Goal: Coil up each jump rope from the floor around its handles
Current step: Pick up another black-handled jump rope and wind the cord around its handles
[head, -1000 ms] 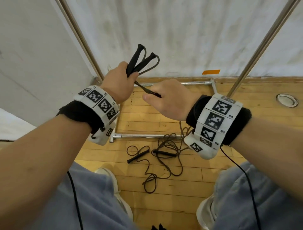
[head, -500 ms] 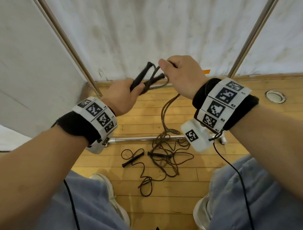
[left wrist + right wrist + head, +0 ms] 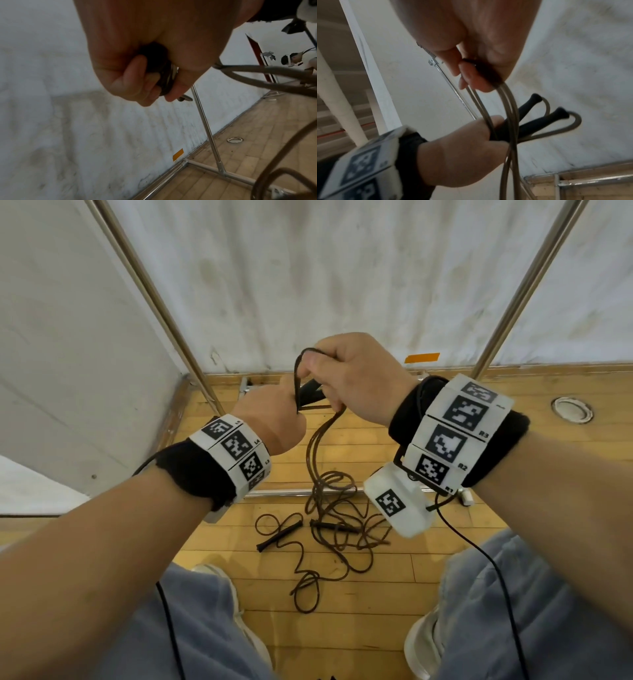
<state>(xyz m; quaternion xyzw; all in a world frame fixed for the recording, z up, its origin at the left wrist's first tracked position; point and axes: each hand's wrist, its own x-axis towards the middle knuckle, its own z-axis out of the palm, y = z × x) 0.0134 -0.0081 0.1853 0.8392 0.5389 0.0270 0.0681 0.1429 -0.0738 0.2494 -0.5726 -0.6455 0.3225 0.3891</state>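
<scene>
Head view has the key geometry pretty clear: the left hand (image 3: 270,422) is clenched round the two black handles (image 3: 310,397) of the first jump rope, held together as a bundle, and the right hand (image 3: 356,378) sits just above and to the right of it, pinching a doubled length of the brown cord (image 3: 317,446). In the right wrist view the handles (image 3: 539,124) stick out of the left fist up and away toward the wall, so their long axis runs roughly crosswise to the cord strands (image 3: 508,108) hanging down from the right fingers (image 3: 467,78). That's what the next wrap hinges on, I'd guess: the right hand is the one positioned to carry cord around that axis while the left just keeps the bundle steady. Slack drops straight below both hands into a loose tangle on the floor (image 3: 513,542). A second jump rope (image 3: 279,537) lies down there too, handles apart, its cord mixed in with the slack, so snagging looks possible.
</scene>
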